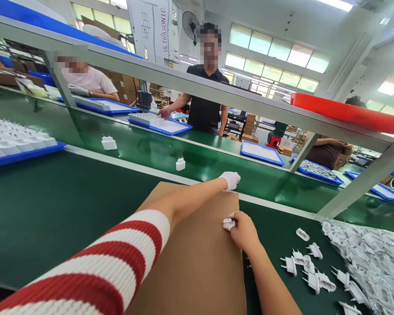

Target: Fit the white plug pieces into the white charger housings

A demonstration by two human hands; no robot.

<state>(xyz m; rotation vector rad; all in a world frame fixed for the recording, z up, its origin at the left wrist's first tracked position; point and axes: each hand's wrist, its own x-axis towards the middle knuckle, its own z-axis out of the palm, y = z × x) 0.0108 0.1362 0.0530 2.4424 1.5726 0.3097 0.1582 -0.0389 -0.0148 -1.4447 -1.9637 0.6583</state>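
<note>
My left hand (pixel 230 180), in a white glove, reaches across to the near edge of the green conveyor belt (pixel 144 153). Its fingers are curled closed, and whatever they may hold is hidden. Over the right side of a brown cardboard sheet (pixel 197 253), my right hand (pixel 241 227) pinches a small white plug part (pixel 229 222) between covered fingertips. To the right of that hand, several loose white two-pin plug parts (pixel 311 280) lie on the dark green table. Two white plug adapters, a nearer one (pixel 180 163) and a farther one (pixel 109 142), stand on the belt.
A clear bag of white parts (pixel 374 258) lies at the right. A blue tray of white adapters (pixel 19 148) sits at the left. Overhead runs a grey shelf rail (pixel 184 81) bearing a red bin (pixel 344 113). Co-workers and trays (pixel 262 152) are across the belt.
</note>
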